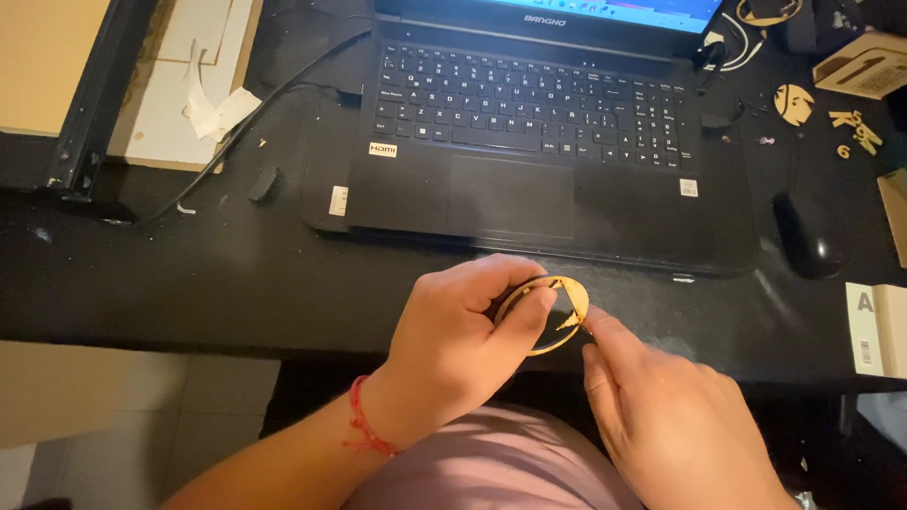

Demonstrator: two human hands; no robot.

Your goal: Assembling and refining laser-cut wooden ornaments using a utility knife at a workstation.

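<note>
- A black desk (189,274) fills the view under dim warm light, with pale floor tiles showing below its front edge.
- A black laptop (529,142) sits open at the back; its screen is cut off by the top of the frame, so what it shows cannot be made out.
- To the left lie flat pale boards (179,85) with a torn scrap of paper on them, and a dark cable (246,132) runs from there toward the laptop.
- A black mouse (808,236) rests right of the laptop, and small wooden cut-outs (855,132) are scattered behind it; their shapes are too small to read clearly.
- The left hand (453,349), a red cord at its wrist, is curled around a thin wooden ring piece (548,316), thumb pressed on its front.
- The right hand (671,425) pinches at the ring's right edge with thumb and forefinger; whether it holds a small tool or only a sliver of wood is hard to tell.
- The ring is held in the air just over the desk's front edge, near the laptop's front lip.
- The piece looks thin and delicate: too hard a squeeze or twist from either hand could snap it, and a loose fragment could drop off the desk edge onto the lap or floor.
- The left fingers hide much of the ring's inner pattern.
</note>
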